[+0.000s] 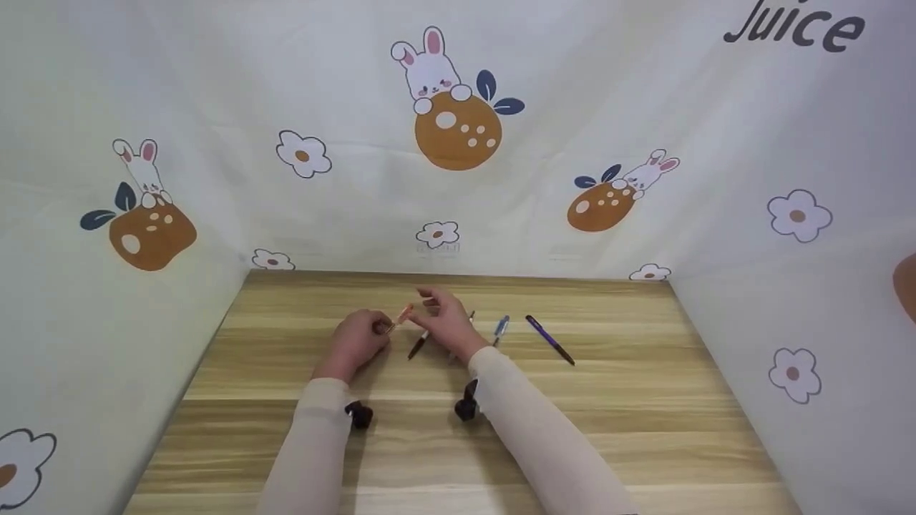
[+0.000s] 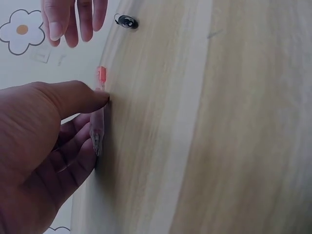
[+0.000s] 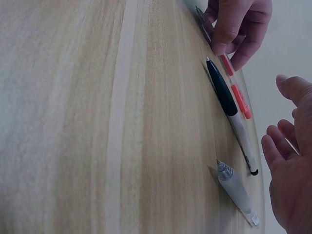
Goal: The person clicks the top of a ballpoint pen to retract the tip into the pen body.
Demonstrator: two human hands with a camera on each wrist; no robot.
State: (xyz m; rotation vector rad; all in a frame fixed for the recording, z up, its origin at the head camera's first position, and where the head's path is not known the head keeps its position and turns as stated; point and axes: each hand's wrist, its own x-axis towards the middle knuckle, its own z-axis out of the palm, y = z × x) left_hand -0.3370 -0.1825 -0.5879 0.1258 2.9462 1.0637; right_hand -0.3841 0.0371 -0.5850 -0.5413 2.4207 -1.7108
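Observation:
My left hand (image 1: 358, 340) pinches a slim clear pen (image 2: 97, 119) between thumb and fingers, low over the wooden table. The pen has an orange-red end (image 2: 101, 74) that points away from the palm, towards my right hand (image 1: 447, 322). That right hand has its fingers spread and relaxed, holding nothing. A gap shows between it and the red end in the right wrist view. Beside the held pen lies a black-and-white pen (image 3: 222, 90), partly covered by the right hand in the head view. Nearer the right wrist lies a pale pen with a grey tip (image 3: 236, 190).
Right of my right hand lie a light-blue clear pen (image 1: 502, 327) and a purple-and-black pen (image 1: 549, 340). The wooden table (image 1: 429, 458) meets a patterned cloth (image 1: 343, 214) at the back and both sides. Dark wrist devices (image 1: 360, 415) sit at both cuffs.

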